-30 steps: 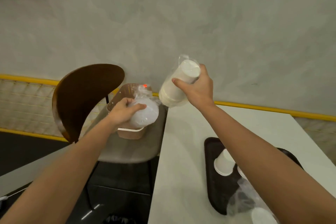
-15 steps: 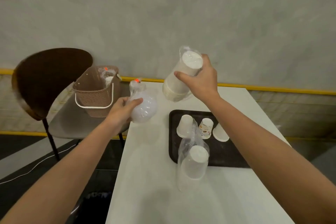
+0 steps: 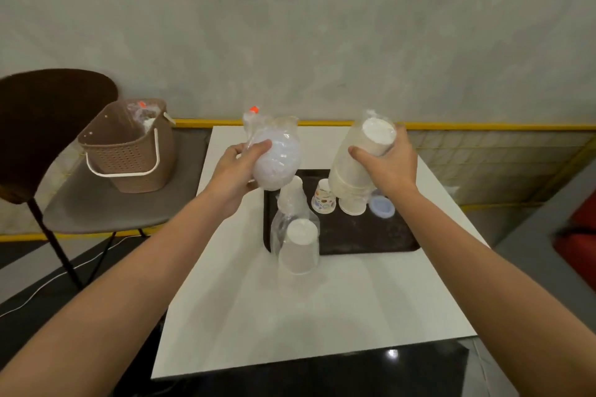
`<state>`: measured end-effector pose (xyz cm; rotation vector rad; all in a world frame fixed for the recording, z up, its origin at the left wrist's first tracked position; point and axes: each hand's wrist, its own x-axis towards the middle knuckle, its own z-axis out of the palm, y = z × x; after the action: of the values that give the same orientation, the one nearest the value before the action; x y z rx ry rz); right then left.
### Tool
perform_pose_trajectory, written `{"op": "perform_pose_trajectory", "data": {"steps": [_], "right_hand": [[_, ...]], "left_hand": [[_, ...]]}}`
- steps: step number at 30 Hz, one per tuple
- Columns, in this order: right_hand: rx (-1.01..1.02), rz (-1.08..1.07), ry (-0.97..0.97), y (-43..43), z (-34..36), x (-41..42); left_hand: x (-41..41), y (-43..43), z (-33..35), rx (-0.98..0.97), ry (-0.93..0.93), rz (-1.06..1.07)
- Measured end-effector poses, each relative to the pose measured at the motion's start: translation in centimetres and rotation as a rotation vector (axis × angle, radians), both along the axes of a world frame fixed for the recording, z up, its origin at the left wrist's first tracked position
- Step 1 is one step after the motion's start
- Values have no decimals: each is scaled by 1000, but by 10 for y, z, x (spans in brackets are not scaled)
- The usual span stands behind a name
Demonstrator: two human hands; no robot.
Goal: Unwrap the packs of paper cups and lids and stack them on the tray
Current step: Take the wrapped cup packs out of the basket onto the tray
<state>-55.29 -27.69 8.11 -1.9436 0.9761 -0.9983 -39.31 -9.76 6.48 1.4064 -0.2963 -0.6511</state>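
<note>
- While clamped in the left hand (image 3: 237, 171), the orange-tied clear bag of white lids (image 3: 277, 155) hovers at the black tray's (image 3: 364, 235) eleven o'clock.
- At one o'clock, the right hand (image 3: 387, 167) clasps the tilted clear-sleeved cream cup stack (image 3: 358, 155).

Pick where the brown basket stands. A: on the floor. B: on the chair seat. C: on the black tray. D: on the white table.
B: the brown basket sits on the grey chair seat, left of the white table.
</note>
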Motion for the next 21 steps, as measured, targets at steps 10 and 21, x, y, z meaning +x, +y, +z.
{"op": "perform_pose_trajectory", "data": {"steps": [10, 21], "right_hand": [[62, 155, 212, -37, -63, -68], [177, 284, 422, -57, -126, -104]], "left_hand": [[-81, -71, 16, 25, -33, -27], [-138, -112, -32, 110, 79, -88]]}}
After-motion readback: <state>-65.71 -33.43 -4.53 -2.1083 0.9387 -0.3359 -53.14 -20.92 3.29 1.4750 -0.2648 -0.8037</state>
